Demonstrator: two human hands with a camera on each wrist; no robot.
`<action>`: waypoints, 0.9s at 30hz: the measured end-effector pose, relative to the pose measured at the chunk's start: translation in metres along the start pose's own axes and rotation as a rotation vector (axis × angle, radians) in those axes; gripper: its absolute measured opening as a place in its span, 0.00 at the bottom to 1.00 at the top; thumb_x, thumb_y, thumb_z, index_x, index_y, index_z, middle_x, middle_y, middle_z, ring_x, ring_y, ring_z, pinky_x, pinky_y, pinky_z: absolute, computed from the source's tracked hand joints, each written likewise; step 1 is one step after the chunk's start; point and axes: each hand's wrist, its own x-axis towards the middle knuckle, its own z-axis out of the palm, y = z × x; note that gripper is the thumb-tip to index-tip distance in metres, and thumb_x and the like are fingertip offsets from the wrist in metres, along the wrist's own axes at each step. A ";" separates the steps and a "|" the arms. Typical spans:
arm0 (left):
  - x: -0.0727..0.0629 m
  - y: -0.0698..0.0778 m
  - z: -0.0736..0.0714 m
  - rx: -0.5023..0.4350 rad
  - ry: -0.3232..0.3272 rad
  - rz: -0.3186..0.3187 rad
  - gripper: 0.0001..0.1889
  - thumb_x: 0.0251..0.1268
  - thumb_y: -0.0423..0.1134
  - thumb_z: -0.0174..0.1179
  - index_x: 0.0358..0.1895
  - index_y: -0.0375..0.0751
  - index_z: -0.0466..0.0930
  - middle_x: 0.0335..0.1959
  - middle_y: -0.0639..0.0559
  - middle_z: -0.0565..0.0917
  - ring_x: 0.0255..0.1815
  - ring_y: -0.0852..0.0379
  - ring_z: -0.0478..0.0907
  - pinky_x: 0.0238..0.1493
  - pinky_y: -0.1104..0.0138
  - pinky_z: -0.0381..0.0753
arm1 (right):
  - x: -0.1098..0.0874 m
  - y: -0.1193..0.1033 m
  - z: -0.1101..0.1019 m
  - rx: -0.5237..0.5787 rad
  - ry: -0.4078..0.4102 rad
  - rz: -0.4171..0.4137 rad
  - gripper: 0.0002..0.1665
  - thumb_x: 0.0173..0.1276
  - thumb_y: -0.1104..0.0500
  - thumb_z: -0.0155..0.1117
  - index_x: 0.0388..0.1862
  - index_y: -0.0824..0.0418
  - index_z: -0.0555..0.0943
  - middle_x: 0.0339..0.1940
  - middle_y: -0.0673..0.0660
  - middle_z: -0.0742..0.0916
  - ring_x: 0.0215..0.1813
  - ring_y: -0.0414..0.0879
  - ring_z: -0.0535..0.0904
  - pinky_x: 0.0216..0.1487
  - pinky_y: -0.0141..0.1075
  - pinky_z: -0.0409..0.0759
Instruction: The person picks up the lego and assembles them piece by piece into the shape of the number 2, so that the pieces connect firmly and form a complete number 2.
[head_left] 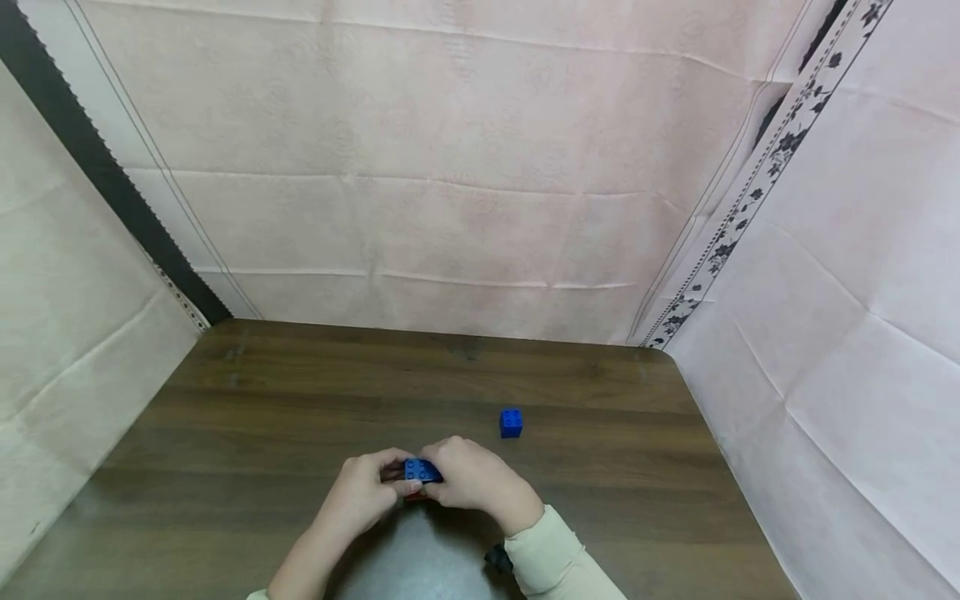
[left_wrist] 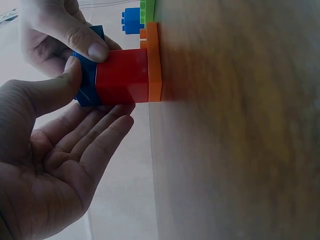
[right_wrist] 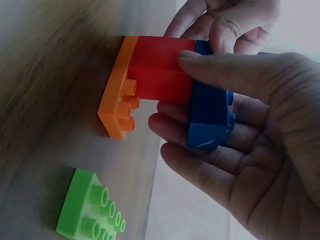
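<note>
- Low in the head view, your left hand [head_left: 366, 493] pinches the dark blue brick [right_wrist: 209, 112], thumb on its side, fingers stretched behind.
- Opposite it, your right hand [head_left: 471, 477] grips that same brick, its thumb lying across the seam with the red brick [left_wrist: 122, 76] below.
- Under your fingers, the dark blue brick sits atop the red brick and juts past it on one side.
- Below that, the red brick stands on an orange plate [left_wrist: 155, 65], some studs bare, flat on your wood-grained tabletop [head_left: 300, 400].
- Near the plate, but apart, lies a green brick [right_wrist: 82, 200], studs up.
- Beyond your right hand stands a small blue brick [head_left: 511, 423].
- Around the tabletop hangs pale, creased cloth [head_left: 450, 125].
</note>
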 end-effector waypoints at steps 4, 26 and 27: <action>0.001 0.000 0.001 0.004 0.004 -0.003 0.10 0.57 0.39 0.75 0.42 0.51 0.87 0.36 0.57 0.88 0.40 0.59 0.85 0.44 0.58 0.83 | -0.001 0.002 -0.001 0.007 -0.007 0.016 0.12 0.65 0.54 0.73 0.43 0.56 0.82 0.29 0.42 0.81 0.26 0.34 0.72 0.29 0.25 0.71; 0.002 -0.002 0.002 0.001 0.004 -0.011 0.11 0.57 0.39 0.75 0.43 0.50 0.87 0.36 0.56 0.88 0.40 0.58 0.85 0.40 0.61 0.82 | -0.008 0.006 -0.003 0.044 0.014 0.025 0.18 0.67 0.49 0.72 0.50 0.55 0.83 0.38 0.44 0.85 0.35 0.32 0.76 0.39 0.26 0.77; 0.002 -0.002 0.002 -0.002 0.004 -0.010 0.11 0.57 0.39 0.74 0.43 0.50 0.87 0.36 0.56 0.88 0.39 0.58 0.84 0.38 0.62 0.82 | -0.008 0.006 -0.004 0.052 0.014 0.025 0.17 0.67 0.49 0.72 0.50 0.55 0.83 0.38 0.44 0.85 0.34 0.32 0.76 0.38 0.26 0.77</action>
